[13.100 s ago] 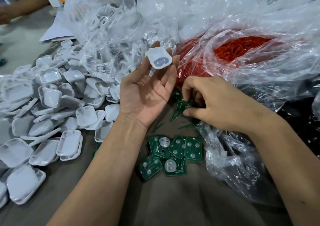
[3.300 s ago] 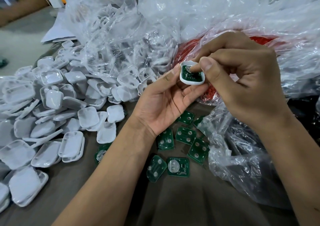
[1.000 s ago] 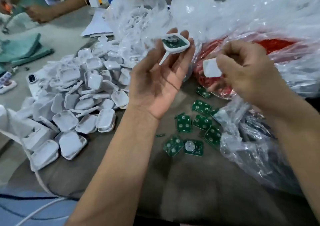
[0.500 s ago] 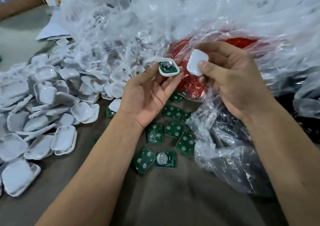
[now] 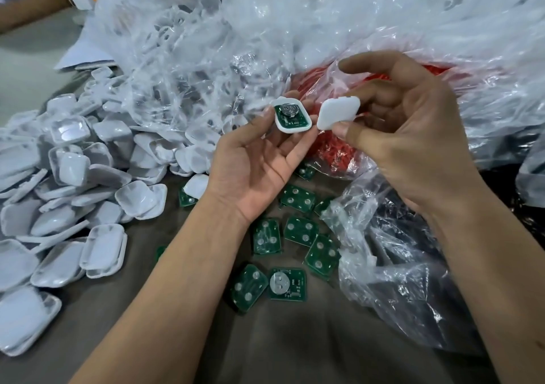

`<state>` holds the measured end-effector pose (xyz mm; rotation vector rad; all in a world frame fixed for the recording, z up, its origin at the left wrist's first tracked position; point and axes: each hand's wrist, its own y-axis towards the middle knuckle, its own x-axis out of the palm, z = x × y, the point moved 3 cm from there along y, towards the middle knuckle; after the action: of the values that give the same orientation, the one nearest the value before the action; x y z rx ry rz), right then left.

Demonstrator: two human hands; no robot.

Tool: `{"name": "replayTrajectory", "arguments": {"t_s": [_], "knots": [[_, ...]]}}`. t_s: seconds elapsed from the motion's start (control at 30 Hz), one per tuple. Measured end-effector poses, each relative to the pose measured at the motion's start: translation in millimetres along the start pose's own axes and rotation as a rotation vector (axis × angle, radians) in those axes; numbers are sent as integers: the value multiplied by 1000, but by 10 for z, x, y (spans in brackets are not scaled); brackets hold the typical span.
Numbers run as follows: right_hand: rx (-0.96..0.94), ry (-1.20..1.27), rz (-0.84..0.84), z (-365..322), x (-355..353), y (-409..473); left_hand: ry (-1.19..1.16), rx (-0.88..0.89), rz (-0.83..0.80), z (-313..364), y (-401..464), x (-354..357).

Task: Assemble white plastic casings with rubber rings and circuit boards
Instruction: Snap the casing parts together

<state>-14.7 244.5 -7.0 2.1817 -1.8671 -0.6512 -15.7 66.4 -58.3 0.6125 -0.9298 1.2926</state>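
My left hand [image 5: 259,165] holds up a white casing half [image 5: 292,116] at its fingertips; a green circuit board with a round silver battery clip sits inside it. My right hand [image 5: 407,136] pinches a second white casing half [image 5: 339,113] between thumb and fingers, just right of the first, a small gap between them. Behind both hands, a clear bag holds red rubber rings [image 5: 333,153]. Several loose green circuit boards [image 5: 300,230] lie on the brown table below my hands.
A big heap of white casing halves [image 5: 73,195] covers the table's left side. Crumpled clear plastic bags [image 5: 206,47] with more casings fill the back. Another clear bag [image 5: 398,265] lies at the right. A person's arm [image 5: 29,3] is at the far left corner.
My right hand has turned the second casing half and brought it closer to the one in my left hand. Both hands have stayed near the red ring bag.
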Motion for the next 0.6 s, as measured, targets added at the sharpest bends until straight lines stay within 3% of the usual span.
{"name": "replayTrajectory", "arguments": {"t_s": [0.27,0.6], "knots": [[1,28,-3,-16,14,-14,4,6,-21,7,-21,8],[250,545,55,-7,-48,-6,76,11,-105,-20,-18,44]]}}
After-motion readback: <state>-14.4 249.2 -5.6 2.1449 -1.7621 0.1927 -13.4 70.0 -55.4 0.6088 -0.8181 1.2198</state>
